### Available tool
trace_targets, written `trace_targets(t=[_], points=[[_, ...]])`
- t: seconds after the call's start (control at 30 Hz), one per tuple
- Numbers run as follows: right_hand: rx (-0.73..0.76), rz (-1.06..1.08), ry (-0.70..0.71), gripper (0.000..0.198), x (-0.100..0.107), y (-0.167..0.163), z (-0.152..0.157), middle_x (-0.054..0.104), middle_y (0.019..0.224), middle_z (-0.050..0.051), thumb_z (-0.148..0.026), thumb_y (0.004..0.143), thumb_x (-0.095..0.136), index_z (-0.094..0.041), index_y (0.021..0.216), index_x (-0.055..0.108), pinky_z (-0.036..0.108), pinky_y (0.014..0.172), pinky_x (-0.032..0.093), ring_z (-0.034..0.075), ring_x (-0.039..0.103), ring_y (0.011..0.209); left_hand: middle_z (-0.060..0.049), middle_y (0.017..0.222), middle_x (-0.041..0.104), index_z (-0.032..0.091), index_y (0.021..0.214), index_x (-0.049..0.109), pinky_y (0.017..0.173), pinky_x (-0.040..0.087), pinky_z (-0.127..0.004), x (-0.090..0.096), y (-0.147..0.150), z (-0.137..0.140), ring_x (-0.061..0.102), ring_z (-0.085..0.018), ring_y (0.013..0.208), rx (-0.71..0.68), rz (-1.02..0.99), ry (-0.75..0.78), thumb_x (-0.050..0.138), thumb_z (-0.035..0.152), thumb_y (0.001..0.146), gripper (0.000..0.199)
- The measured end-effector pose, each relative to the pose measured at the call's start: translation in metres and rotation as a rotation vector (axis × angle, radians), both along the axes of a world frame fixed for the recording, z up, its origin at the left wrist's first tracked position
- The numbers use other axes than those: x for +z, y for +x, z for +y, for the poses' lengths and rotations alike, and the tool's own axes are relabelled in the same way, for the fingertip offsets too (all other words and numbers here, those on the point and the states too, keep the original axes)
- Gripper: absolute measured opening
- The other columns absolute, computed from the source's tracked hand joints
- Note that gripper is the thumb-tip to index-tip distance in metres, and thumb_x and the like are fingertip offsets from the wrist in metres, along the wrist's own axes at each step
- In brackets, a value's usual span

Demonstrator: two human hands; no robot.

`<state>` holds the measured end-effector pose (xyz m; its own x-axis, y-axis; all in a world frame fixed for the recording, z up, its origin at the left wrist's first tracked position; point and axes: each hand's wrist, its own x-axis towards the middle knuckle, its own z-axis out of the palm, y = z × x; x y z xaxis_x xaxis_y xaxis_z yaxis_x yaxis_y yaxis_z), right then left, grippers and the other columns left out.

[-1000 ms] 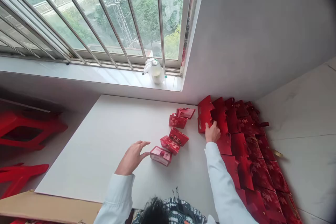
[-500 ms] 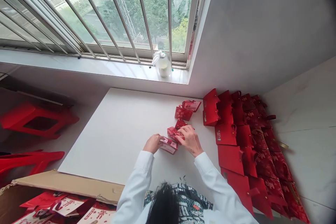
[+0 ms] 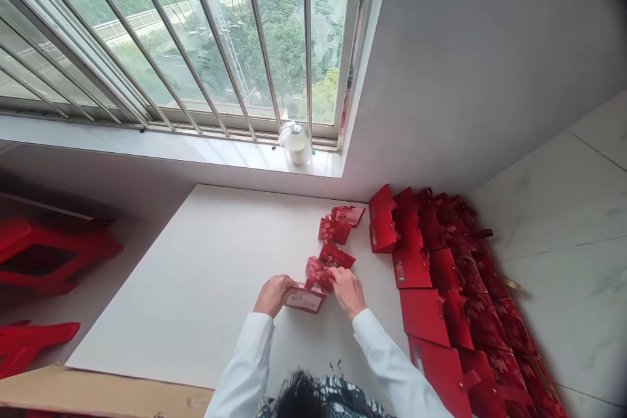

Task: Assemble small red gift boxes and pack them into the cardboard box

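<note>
My left hand (image 3: pixel 274 295) is closed on the left end of a small red gift box (image 3: pixel 304 300) with a pale pink front panel. My right hand (image 3: pixel 349 292) pinches the edge of a red patterned piece (image 3: pixel 318 270) just behind that box. Whether this piece is part of the box or a separate one, I cannot tell. Farther back on the white table (image 3: pixel 206 274) stands another red box (image 3: pixel 337 255). Behind it are a red box with gold print (image 3: pixel 334 230) and a pink-fronted one (image 3: pixel 349 215).
Rows of red gift boxes (image 3: pixel 424 317) crowd the table's right side. A cardboard box (image 3: pixel 108 392) lies at front left, and red plastic stools (image 3: pixel 53 248) stand left of the table. A plastic-wrapped container (image 3: pixel 296 145) sits on the windowsill (image 3: pixel 210 160).
The view has tilted up, so the cardboard box's contents mostly dropped out of sight. The pink-fronted box has turned to face me more squarely. My right hand moved from over the red piece to its right edge.
</note>
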<state>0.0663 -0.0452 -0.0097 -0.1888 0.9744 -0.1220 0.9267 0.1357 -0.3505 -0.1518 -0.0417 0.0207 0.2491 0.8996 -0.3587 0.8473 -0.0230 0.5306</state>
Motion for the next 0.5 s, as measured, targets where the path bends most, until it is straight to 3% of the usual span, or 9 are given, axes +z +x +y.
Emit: trace_targets(t=[0.37,0.5], points=[[0.010,0.067,0.036,0.027,-0.002,-0.002,0.044,0.065,0.097,0.004,-0.019,0.092,0.040,-0.027,0.106,0.062,0.025,0.067,0.044,0.018,0.058,0.088,-0.005,0.092,0.069,0.022,0.087,0.074,0.075,0.045,-0.025,-0.005,-0.013,-0.010,0.064,-0.018,0.083,0.096,-0.077,0.108,0.047,0.021,0.085,0.026],[-0.080,0.112,0.074,0.033,0.000,0.000,0.043,0.061,0.105,0.004,-0.023,0.087,0.048,-0.028,0.119,0.052,0.027,0.076,0.046,0.020,0.057,0.098,-0.005,0.091,0.069,0.021,0.084,0.074,0.076,0.046,-0.026,-0.011,-0.007,-0.008,0.064,-0.018,0.082,0.090,-0.148,0.109,0.051,0.019,0.083,0.023]])
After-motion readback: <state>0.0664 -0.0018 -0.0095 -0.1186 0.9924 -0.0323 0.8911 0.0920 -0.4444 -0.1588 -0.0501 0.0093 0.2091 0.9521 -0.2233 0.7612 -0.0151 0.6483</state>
